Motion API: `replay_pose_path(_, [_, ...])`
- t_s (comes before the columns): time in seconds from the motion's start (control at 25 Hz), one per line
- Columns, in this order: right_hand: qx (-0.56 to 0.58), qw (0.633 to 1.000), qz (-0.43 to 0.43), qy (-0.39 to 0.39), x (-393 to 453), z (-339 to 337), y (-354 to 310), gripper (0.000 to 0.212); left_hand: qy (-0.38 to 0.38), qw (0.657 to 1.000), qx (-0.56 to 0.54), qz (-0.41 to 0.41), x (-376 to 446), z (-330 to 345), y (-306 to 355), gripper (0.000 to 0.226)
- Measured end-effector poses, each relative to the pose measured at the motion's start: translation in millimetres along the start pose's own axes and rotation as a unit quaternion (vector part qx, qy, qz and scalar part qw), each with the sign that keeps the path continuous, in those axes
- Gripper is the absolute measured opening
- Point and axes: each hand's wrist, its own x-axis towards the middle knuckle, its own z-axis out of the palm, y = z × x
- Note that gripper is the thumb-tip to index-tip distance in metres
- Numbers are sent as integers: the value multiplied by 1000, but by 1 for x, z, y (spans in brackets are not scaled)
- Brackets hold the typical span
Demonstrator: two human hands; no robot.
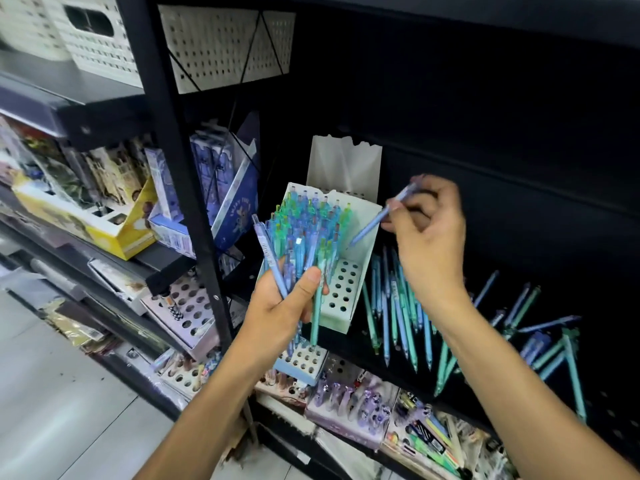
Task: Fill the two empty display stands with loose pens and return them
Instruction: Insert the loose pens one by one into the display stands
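Head view: we're gripping a pen bundle w/ left hand, and pinching one blue pen in right hand, tip slanting down-left toward the display stand just left; its empty holes are sitting nearer the right hand. Loose pens are lying right.

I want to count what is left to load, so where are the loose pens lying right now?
In the head view, the loose pens lie scattered on the dark shelf right of centre, just right of the white display stand and under the right hand.
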Motion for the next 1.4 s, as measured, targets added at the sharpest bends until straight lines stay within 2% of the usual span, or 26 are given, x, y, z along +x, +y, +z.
replay_pose_path(0.2, [-206, 976, -43, -52, 0, 12, 22, 20, -14, 1000, -4, 1, 3, -2, -10, 33])
replay_pose_path(0.36, [-269, 958, -67, -77, 9, 17, 22, 20, -13, 1000, -18, 3, 5, -1, -13, 34])
replay_pose_path(0.8, [-297, 947, -62, -100, 10, 22, 18, 27, -13, 1000, -26, -1, 5, -2, -16, 34])
replay_pose_path(1.08, [-300, 946, -55, -106, 6, 17, 17, 22, -11, 1000, -27, 9, 5, -1, -20, 30])
replay_pose_path(1.28, [-384, 909, -69, -149, 20, 25, 21, 30, -12, 1000, -28, 5, 6, 0, -17, 27])
replay_pose_path(1.4, [-424, 885, -93, -168, 24, 28, 24, 26, -17, 1000, -23, 10, 5, -2, -18, 31])
